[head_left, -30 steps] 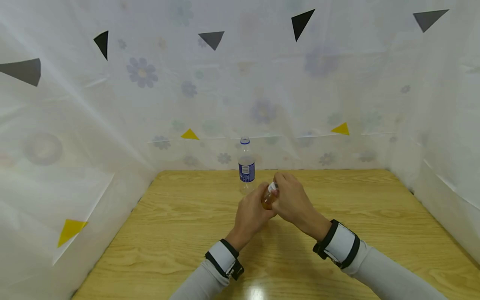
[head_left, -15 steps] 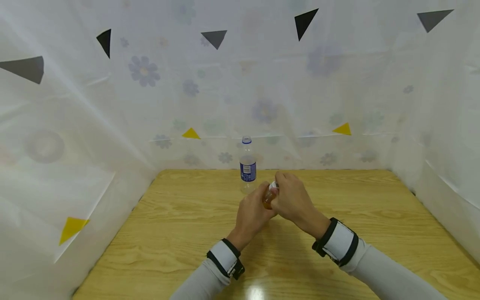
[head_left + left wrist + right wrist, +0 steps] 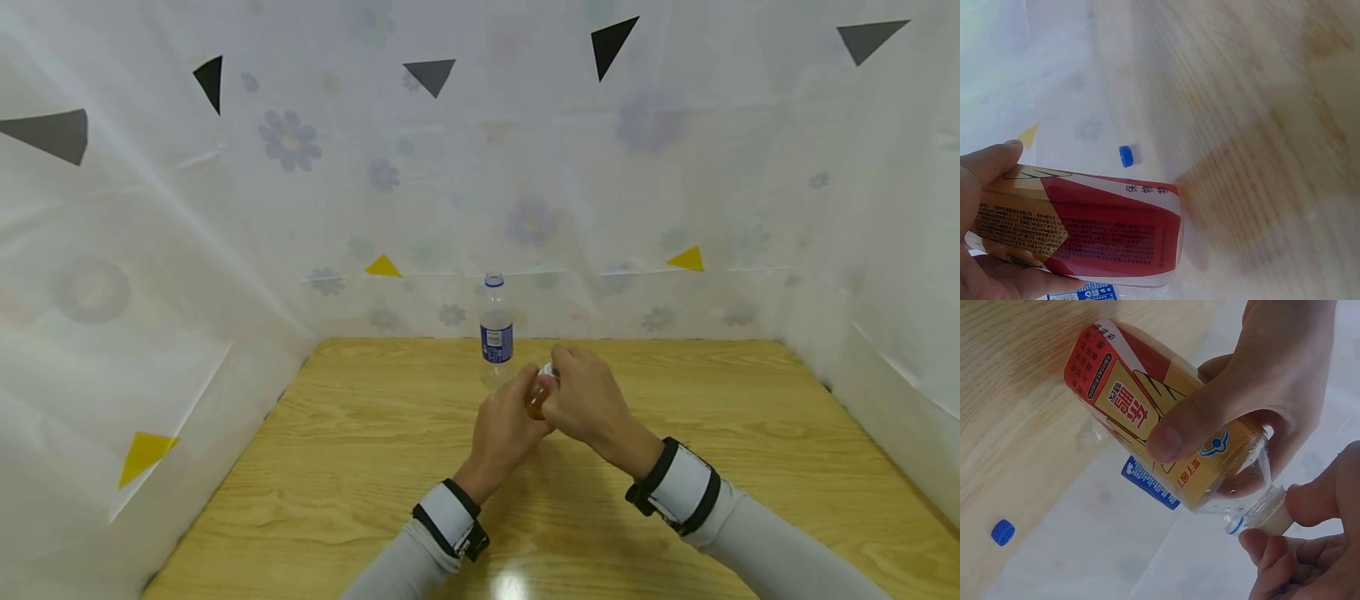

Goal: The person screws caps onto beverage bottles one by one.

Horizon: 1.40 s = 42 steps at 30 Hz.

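Observation:
My left hand point(image 3: 506, 425) grips a drink bottle point(image 3: 1129, 406) with a red and gold label and amber contents. In the right wrist view the bottle leans, its neck toward the lower right. The thumb and fingertips of my right hand point(image 3: 588, 400) pinch the white cap point(image 3: 1280, 517) at the neck. From the left wrist, the label point(image 3: 1110, 225) shows red at the base, and the neck is out of that view. Just beyond both hands a clear, capless bottle point(image 3: 495, 321) with a blue label stands upright on the wooden table point(image 3: 360, 450).
A loose blue cap point(image 3: 1003, 532) lies on the table near the clear bottle; the hands hide it in the head view. White sheeting with flower prints point(image 3: 288, 142) encloses the table's back and sides. Yellow point(image 3: 686, 259) and dark triangles mark the sheeting.
The head view has shifted slightly. Both hands keep their hold on the drink bottle and its cap in nearly the same place.

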Tool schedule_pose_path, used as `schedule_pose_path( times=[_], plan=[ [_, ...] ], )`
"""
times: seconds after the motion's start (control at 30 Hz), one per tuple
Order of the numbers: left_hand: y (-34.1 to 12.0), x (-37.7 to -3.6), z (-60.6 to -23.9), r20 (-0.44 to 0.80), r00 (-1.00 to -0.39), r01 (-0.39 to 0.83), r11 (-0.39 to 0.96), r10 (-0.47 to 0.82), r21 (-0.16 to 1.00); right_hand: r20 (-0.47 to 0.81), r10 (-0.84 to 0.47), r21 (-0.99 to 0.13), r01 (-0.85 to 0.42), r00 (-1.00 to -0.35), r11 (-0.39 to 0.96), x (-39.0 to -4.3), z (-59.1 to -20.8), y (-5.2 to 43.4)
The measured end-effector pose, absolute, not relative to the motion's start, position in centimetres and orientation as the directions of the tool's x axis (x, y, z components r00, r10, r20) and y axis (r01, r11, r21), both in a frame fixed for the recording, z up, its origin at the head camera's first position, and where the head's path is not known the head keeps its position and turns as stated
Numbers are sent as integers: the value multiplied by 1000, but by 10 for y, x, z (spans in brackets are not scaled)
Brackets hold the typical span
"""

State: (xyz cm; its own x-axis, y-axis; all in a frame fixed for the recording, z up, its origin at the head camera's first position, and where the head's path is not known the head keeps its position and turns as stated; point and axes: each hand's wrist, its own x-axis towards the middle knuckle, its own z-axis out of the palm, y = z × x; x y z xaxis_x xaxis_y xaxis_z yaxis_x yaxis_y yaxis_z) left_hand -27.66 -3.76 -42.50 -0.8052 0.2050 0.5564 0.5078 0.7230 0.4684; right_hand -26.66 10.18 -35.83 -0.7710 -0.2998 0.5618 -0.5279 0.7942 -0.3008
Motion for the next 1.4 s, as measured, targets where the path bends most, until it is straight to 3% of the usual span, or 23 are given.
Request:
schedule_pose_path(
  times=[0.47,0.73,1.23,1.4],
  plan=[
    [-42,-274,-426,540,-816,499,727,209,473,456,-322,-386,-510,-830,769,-265,-355,105],
    [-42,-275,-424,544,-810,512,715,218,476,483,-319,-442,-541,-816,715,-265,-356,106],
    [-41,-277,-425,552,-804,524,703,221,481,419,-344,-433,-518,-840,738,-259,-353,106],
    [-41,-277,-425,554,-803,526,698,220,486,462,-346,-399,-540,-817,741,-260,-357,105]
  ],
)
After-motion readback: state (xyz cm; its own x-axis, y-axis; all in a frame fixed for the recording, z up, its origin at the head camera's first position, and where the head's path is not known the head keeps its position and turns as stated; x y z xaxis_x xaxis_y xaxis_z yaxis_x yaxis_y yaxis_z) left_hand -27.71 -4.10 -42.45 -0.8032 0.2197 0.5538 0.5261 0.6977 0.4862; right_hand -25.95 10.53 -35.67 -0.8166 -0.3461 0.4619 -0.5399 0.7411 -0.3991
